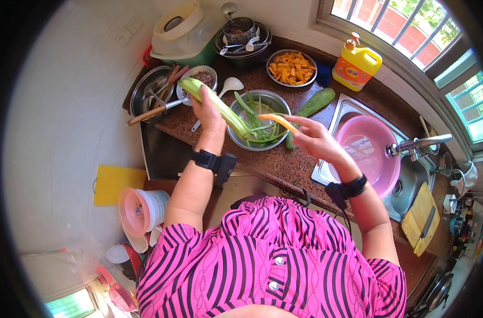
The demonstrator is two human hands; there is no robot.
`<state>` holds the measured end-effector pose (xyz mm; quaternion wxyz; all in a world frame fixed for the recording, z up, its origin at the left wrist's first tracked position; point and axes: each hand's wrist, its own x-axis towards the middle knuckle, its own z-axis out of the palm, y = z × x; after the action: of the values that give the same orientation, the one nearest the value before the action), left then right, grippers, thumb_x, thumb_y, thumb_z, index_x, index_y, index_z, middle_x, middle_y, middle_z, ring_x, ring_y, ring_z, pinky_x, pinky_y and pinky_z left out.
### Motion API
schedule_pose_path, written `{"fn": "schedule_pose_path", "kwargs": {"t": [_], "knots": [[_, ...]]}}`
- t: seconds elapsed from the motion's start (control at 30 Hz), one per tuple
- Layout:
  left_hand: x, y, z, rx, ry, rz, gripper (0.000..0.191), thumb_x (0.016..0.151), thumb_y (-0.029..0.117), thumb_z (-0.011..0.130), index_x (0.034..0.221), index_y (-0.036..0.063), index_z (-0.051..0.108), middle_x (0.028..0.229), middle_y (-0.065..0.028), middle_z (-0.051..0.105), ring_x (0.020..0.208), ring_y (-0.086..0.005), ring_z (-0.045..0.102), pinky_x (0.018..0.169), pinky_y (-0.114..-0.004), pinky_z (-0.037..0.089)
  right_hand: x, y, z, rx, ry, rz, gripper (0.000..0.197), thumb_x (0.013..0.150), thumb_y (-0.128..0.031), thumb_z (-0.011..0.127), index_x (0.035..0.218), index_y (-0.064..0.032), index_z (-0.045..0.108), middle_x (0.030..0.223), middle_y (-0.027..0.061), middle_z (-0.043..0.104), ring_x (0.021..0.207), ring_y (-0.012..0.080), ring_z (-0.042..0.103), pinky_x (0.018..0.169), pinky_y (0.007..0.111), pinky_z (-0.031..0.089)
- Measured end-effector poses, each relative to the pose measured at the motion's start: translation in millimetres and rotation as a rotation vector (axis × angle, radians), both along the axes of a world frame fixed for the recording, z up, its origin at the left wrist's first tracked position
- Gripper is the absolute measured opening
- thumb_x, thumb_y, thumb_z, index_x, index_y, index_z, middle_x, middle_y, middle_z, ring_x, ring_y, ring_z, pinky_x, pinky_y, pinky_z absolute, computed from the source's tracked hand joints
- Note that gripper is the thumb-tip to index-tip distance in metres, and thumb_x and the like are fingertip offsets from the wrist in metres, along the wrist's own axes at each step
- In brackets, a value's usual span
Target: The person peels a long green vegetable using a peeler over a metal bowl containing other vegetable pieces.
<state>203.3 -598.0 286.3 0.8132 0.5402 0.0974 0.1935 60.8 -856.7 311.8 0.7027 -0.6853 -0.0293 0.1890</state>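
My left hand (208,113) grips a long pale-green gourd (219,104), mostly peeled and tilted, with its lower end over a metal basin (235,135). Green strips of peel (261,121) lie in the basin, and some hang near the gourd's lower end. In my right hand (315,137) is an orange-handled tool, apparently a peeler (279,119), held above the basin's right side and apart from the gourd. Its blade is too blurred to make out. An unpeeled dark-green gourd (317,102) rests on the counter behind the right hand, partly hidden by it.
A metal dish of cut orange pieces (292,67) stands behind the basin. A pink tub (368,155) sits in the steel sink under the faucet (420,142). A yellow jug (356,65) stands by the window. A ladle (230,85) and a wooden-handled strainer (158,111) lie left.
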Motion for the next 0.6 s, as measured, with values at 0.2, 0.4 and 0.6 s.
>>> {"fn": "schedule_pose_path", "kwargs": {"t": [0.2,0.4,0.6], "knots": [[-16,-24,-2,-0.04,0.048,-0.061,0.053,0.094,0.033,0.057,0.133,0.0014,0.039,0.113,-0.0113,0.054,0.094,-0.0208,0.056,0.082,-0.034,0.047,3,48,8,-0.134,-0.148,-0.043,0.048,0.092,-0.015,0.057,0.138,-0.0117,0.045,0.08,0.0023,0.058,0.059,0.0085,0.051,0.051,0.025,0.048],[15,18,-4,-0.149,0.106,0.188,0.055,0.093,0.035,0.057,0.13,-0.001,0.041,0.119,-0.0132,0.054,0.103,-0.0236,0.056,0.088,-0.037,0.046,-34,40,-38,-0.326,-0.339,-0.029,0.048,0.088,-0.01,0.061,0.135,-0.0097,0.05,0.093,0.0029,0.063,0.081,0.0111,0.056,0.076,0.028,0.048],[5,6,-11,-0.08,0.075,0.086,0.053,0.093,0.033,0.059,0.13,-0.0006,0.041,0.117,-0.0125,0.054,0.1,-0.0216,0.056,0.086,-0.036,0.046,-16,32,-29,-0.244,-0.077,-0.08,0.046,0.087,-0.011,0.059,0.132,-0.0087,0.051,0.102,0.0098,0.066,0.083,0.0153,0.06,0.08,0.033,0.05]]}}
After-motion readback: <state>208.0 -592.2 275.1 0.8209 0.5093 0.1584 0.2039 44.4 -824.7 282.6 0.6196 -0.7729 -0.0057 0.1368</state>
